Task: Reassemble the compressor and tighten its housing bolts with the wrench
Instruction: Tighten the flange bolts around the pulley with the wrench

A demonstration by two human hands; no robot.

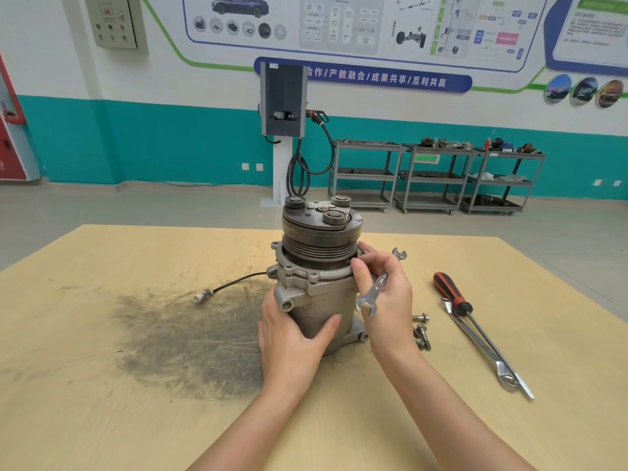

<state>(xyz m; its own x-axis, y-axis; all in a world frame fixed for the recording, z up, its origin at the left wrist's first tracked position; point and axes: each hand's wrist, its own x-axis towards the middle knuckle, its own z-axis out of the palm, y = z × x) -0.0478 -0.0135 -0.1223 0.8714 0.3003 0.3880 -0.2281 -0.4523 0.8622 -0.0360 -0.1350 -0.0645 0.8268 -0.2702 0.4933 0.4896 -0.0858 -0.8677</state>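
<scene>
Compressor [319, 280], a grey cast-metal unit with a dark grooved pulley and clutch plate on top, is seen standing upright at the centre of the frame on a pale wooden counter [102, 385], its long axis vertical and the pulley end pointing up. Mounting ears with bolt holes are shown projecting around its flange. The lower body is gripped by the left hand [292, 338], whose fingers and thumb are wrapped around the casing. A double open-end wrench [380, 283] is held in the grip of the right hand [387, 294], lying diagonally from lower left to upper right, while the thumb and forefinger are pressed at the flange rim; whatever is pinched there is too small to be made out. The back of the housing is hidden, and part of its base is covered by the left hand. Loose bolts [421, 331] are seen right of the base, beside a red-handled screwdriver [455, 297] crossed over a second spanner [482, 348]. A black cable [234, 283] with a plug is laid out to the left, above a dark smudge [190, 338].
</scene>
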